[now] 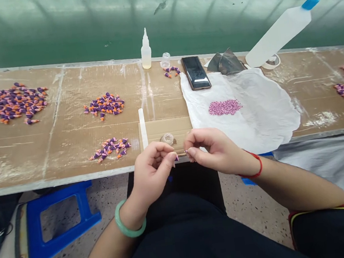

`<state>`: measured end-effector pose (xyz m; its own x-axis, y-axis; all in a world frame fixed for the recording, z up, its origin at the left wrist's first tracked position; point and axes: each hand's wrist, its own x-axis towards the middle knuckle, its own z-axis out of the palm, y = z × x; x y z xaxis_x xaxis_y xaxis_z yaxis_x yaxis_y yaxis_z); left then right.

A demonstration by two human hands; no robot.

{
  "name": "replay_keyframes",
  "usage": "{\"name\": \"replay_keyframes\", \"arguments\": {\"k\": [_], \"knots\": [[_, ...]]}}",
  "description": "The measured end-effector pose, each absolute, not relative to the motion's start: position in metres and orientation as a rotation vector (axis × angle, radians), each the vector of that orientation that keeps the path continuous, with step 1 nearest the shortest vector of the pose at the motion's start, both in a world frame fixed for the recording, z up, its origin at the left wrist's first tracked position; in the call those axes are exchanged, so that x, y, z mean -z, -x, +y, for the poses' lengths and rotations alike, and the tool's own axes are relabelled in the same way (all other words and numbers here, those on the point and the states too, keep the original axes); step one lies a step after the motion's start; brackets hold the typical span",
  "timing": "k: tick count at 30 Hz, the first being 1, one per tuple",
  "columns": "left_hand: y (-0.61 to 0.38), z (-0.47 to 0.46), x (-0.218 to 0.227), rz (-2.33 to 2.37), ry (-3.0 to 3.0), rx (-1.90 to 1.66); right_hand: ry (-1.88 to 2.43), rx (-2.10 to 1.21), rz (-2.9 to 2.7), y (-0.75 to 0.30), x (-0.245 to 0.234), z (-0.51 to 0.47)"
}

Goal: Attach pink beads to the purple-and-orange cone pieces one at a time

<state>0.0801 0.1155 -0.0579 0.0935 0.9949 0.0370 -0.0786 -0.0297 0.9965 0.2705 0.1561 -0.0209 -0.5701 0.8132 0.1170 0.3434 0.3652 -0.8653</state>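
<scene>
My left hand (153, 170), with a pale green bangle at the wrist, is closed in a pinch near the table's front edge. A small purple piece (176, 158) pokes out from its fingertips, mostly covered. Close by on the right, my right hand (211, 149) pinches a tiny pinkish-purple bit (186, 152). The fingertips of the two hands are a short gap apart. Just beyond them a small clear cup (167, 138) rests on a cardboard piece (177, 124). A pile of tiny pink-purple bits (224, 107) lies on a white cloth (262, 106).
Small purple-and-orange pieces lie in heaps at the far left (20, 103), left centre (104, 105) and left front (110, 148). At the back are a dropper bottle (146, 51), a phone (196, 72) and a large leaning bottle (279, 36). A blue stool (35, 235) stands below left.
</scene>
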Motion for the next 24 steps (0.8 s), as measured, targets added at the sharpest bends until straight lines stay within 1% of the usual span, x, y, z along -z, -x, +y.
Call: {"name": "replay_keyframes", "arguments": {"k": [7,11,16,24], "knots": [[-0.061,0.117,0.068,1.159,-1.074,-1.133,0.879,-0.741,-2.685,-0.266,0.020,0.205],[-0.057,0.117,0.071,1.151,-1.030,-1.082,0.891,-0.602,-2.899,-0.256,0.023,0.224],[-0.054,0.119,0.074,1.111,-0.999,-1.056,0.872,-0.508,-3.019,-0.246,0.024,0.232],[-0.053,0.121,0.077,1.098,-0.970,-1.072,0.894,-0.489,-3.116,-0.240,0.020,0.234]]}}
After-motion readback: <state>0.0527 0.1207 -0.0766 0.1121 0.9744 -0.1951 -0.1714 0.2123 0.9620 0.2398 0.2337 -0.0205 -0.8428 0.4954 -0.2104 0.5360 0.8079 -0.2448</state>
